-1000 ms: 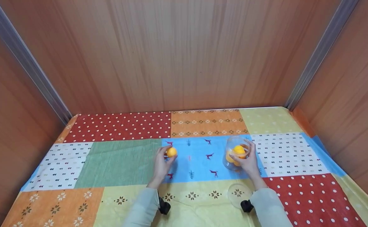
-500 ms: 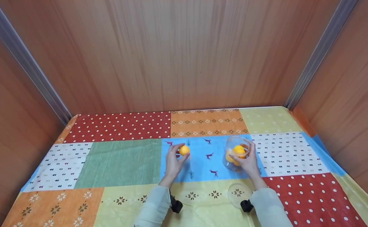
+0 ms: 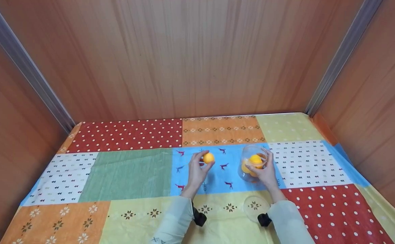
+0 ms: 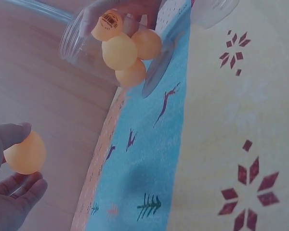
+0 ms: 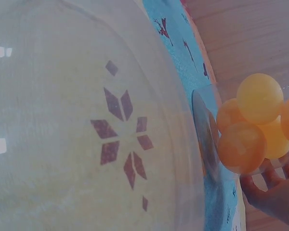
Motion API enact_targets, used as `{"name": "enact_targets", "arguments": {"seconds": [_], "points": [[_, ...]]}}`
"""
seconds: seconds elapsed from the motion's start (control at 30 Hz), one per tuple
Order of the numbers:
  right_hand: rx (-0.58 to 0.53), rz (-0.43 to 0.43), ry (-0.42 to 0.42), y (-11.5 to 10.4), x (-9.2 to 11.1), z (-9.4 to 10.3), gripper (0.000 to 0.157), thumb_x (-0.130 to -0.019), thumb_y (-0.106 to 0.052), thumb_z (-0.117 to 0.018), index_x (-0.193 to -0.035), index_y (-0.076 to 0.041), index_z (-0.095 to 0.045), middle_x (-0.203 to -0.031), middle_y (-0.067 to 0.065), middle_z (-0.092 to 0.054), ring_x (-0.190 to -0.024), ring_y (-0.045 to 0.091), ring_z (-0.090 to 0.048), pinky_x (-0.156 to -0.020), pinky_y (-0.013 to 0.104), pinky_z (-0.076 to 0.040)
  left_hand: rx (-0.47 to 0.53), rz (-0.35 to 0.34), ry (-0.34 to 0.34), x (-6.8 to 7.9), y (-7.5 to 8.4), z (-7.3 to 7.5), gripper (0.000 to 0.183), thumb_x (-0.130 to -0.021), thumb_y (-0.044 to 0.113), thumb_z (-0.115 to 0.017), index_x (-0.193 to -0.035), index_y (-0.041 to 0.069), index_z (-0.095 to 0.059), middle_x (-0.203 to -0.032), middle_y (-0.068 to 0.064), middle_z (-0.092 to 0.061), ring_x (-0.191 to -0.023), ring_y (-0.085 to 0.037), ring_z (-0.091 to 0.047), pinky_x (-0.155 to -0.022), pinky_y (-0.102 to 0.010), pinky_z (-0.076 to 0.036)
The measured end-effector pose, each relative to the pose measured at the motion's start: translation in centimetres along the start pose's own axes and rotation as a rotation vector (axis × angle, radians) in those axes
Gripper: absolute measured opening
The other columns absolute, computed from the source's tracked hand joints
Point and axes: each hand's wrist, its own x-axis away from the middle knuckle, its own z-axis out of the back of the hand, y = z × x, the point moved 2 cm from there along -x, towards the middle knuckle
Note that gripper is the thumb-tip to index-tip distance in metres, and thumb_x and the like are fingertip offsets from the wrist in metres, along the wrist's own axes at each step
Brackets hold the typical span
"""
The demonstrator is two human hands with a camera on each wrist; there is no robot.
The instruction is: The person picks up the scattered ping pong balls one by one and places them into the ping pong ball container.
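Between the thumb and fingers of my left hand (image 3: 196,172) I pinch an orange ping-pong ball (image 3: 209,158), raised above the blue patch of the cloth. My right hand (image 3: 267,172) grips a clear jar (image 3: 249,151) near its rim. The jar stands on the blue patch, and its mouth is uncovered. Several orange ping-pong balls (image 4: 119,52) lie heaped inside it; one bears dark print in the left wrist view. The pinched ball is left of the jar and apart from it.
A clear round lid (image 3: 251,211) lies on the yellow patch, nearer than the jar, beside my right wrist. The patchwork tablecloth (image 3: 133,176) covers the table. Wood-grain panels (image 3: 197,61) rise behind and at both sides.
My left hand has moved right toward the jar, carrying the ping-pong ball, which is also slightly farther from me. My right hand and the jar stay in place.
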Motion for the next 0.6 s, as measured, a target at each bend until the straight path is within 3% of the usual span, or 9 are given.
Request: {"name": "enact_targets", "arguments": {"seconds": [0.37, 0.6], "points": [[-0.001, 0.046, 0.008, 0.2, 0.0, -0.1, 0.084, -0.069, -0.01, -0.075, -0.134, -0.01, -0.022, -0.128, 0.021, -0.034, -0.117, 0.031, -0.034, -0.097, 0.044, -0.028, 0.038, -0.016, -0.018, -0.3, 1.2, -2.0, 0.035, -0.078, 0.012, -0.067, -0.111, 0.003, -0.058, -0.103, -0.009, -0.053, -0.085, -0.022, -0.052, -0.074, -0.04, -0.047], [0.014, 0.092, 0.027, 0.2, 0.0, -0.2, 0.082, -0.069, -0.01, -0.075, -0.133, -0.009, -0.024, -0.125, 0.023, -0.036, -0.112, 0.031, -0.037, -0.09, 0.035, -0.035, 0.02, -0.042, -0.014, -0.6, 2.3, -3.3, 0.034, -0.078, 0.012, -0.068, -0.11, 0.005, -0.06, -0.099, -0.007, -0.055, -0.083, -0.022, -0.053, -0.072, -0.035, -0.048]]}}
